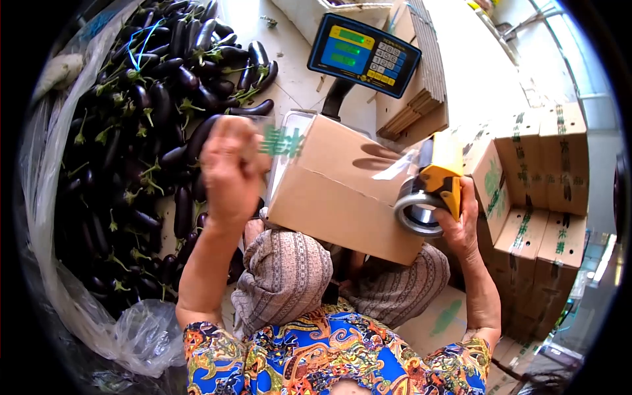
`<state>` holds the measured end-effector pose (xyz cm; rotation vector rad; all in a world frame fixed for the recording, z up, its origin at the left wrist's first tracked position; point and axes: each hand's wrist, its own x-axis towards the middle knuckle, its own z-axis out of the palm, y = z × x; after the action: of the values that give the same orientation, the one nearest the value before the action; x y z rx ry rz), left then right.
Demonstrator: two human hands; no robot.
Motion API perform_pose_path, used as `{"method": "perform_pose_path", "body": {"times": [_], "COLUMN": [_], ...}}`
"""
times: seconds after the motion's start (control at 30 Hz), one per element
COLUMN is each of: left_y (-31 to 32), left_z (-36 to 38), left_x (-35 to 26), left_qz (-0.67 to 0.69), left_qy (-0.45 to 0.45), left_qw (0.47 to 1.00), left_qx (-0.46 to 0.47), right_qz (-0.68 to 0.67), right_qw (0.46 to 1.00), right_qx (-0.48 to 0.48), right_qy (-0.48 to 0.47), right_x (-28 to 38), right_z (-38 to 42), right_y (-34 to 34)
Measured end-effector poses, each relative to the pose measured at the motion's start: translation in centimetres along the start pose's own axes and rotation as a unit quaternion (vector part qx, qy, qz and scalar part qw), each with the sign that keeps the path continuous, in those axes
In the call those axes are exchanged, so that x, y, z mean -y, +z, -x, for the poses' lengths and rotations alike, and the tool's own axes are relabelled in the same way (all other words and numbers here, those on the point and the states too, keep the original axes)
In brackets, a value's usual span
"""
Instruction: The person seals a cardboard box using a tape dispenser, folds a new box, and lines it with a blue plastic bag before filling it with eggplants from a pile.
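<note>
A brown cardboard box point(342, 191) rests on a weighing scale, tilted toward my knees. My right hand point(464, 220) grips a yellow tape dispenser point(431, 187) at the box's right edge, and a strip of clear tape point(395, 168) stretches from it onto the box top. My left hand point(230, 171) is raised at the box's left end, fingers curled on the flap with green print.
A big heap of dark eggplants point(145, 131) on plastic sheeting fills the left. The scale's blue display point(362, 54) stands behind the box. Stacked closed cartons point(540, 191) rise on the right, with flat cardboard point(421, 79) behind them. My patterned knees point(283, 270) are below the box.
</note>
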<state>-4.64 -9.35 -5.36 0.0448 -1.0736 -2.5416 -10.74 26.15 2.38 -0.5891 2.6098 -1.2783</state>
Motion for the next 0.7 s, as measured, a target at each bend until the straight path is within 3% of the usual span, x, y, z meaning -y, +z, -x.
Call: {"method": "perform_pose_path", "body": {"times": [0.13,0.2,0.27,0.33,0.4,0.57,0.7], "left_y": [2.3,3.6,3.5,4.4,4.7,5.1,5.1], "left_z": [0.0,-0.2,-0.4,-0.4,-0.5,-0.6,0.0], "left_x": [0.4,2.3,4.0,4.1,3.7,4.0,4.1], "left_qz": [-0.026,-0.105,-0.344,-0.349,-0.381,-0.395,-0.363], "left_qy": [-0.056,-0.106,-0.058,-0.067,-0.074,-0.079,-0.044], "left_qw": [0.995,0.988,0.937,0.935,0.922,0.915,0.931], "left_qx": [-0.078,-0.046,0.013,0.0,0.012,0.015,-0.012], "right_qz": [-0.008,-0.013,-0.019,-0.002,0.109,0.126,0.118], "right_qw": [0.999,0.999,0.998,0.997,0.986,0.985,0.987], "right_qx": [-0.02,-0.03,-0.041,-0.061,-0.074,-0.116,-0.108], "right_qy": [-0.031,-0.043,-0.038,-0.045,-0.1,-0.009,-0.028], "right_x": [-1.2,-1.5,-1.7,-1.4,-1.5,-3.6,-5.0], "right_z": [0.9,1.0,1.2,1.1,0.8,2.7,3.3], "right_y": [0.5,0.5,0.3,-0.9,-3.1,-6.6,-5.3]}}
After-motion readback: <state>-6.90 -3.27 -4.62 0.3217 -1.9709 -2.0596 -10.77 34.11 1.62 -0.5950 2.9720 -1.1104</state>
